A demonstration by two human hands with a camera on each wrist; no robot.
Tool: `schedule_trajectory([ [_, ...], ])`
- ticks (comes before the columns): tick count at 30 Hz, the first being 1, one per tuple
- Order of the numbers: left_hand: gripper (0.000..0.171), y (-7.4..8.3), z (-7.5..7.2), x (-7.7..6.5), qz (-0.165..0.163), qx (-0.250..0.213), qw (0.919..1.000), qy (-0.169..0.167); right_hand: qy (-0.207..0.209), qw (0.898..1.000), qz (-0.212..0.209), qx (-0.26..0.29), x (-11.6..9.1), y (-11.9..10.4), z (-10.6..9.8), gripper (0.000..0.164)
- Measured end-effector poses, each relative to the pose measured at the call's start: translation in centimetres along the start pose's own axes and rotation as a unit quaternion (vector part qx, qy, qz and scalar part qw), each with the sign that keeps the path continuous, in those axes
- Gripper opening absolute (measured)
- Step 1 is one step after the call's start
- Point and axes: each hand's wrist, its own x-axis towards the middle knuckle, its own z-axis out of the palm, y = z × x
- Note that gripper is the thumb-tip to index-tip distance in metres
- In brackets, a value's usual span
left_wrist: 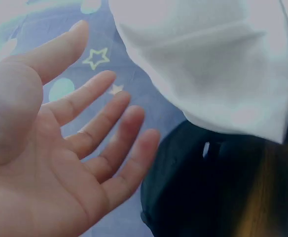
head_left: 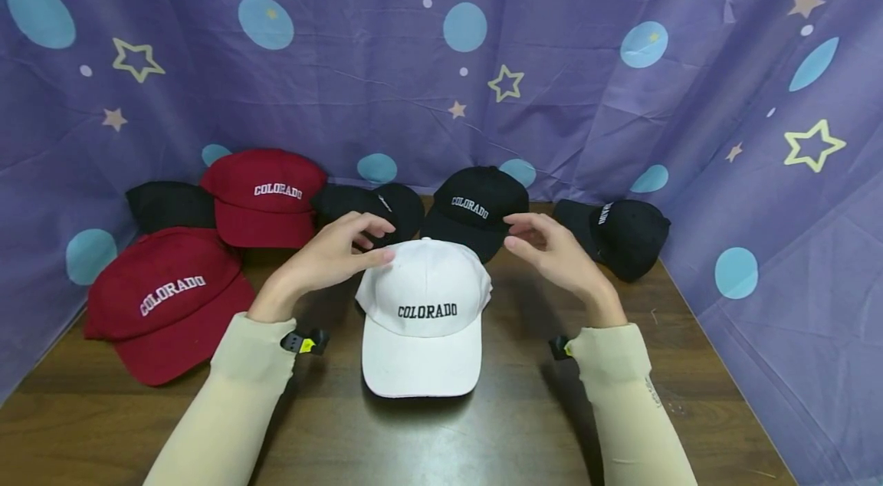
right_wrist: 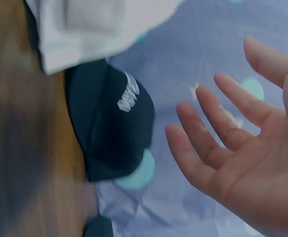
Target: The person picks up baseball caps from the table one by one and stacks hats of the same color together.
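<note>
A white baseball cap (head_left: 422, 294) with COLORADO in dark letters sits mid-table, its brim toward me. My left hand (head_left: 341, 250) hovers at the cap's upper left, thumb tip overlapping its crown in the head view. In the left wrist view that hand (left_wrist: 80, 133) has loosely spread fingers and an empty palm, apart from the white cap (left_wrist: 208, 64). My right hand (head_left: 555, 252) is raised to the right of the cap, fingers relaxed, near a black COLORADO cap (head_left: 476, 202). The right wrist view shows this hand (right_wrist: 237, 143) holding nothing.
Two red COLORADO caps (head_left: 169, 294) (head_left: 265, 195) stand on the left, with a black cap (head_left: 169, 206) behind them. Another black cap (head_left: 407, 206) lies at the back centre, one more (head_left: 631, 237) at the right. A purple patterned curtain (head_left: 552, 72) surrounds the wooden table (head_left: 524, 409).
</note>
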Motion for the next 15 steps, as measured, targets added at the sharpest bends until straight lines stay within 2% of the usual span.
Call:
schedule_trajectory([
  [3, 0.044, 0.7, 0.2, 0.1, 0.031, -0.001, 0.9994, 0.015, 0.037, 0.999, 0.018, -0.007, -0.8, -0.6, -2.0, 0.034],
  [6, 0.044, 1.5, 0.4, 0.0, 0.059, -0.003, 0.9978, 0.03, 0.061, 0.997, 0.042, -0.012, -1.4, 0.0, -3.6, 0.035],
  [12, 0.044, 3.1, 1.0, 0.2, 0.123, -0.003, 0.9908, 0.055, 0.103, 0.991, 0.082, -0.006, -2.1, 4.3, -6.0, 0.04],
  [15, 0.043, 3.9, 1.4, 0.3, 0.149, -0.002, 0.9868, 0.063, 0.122, 0.988, 0.097, -0.001, -2.7, 5.5, -6.9, 0.042],
])
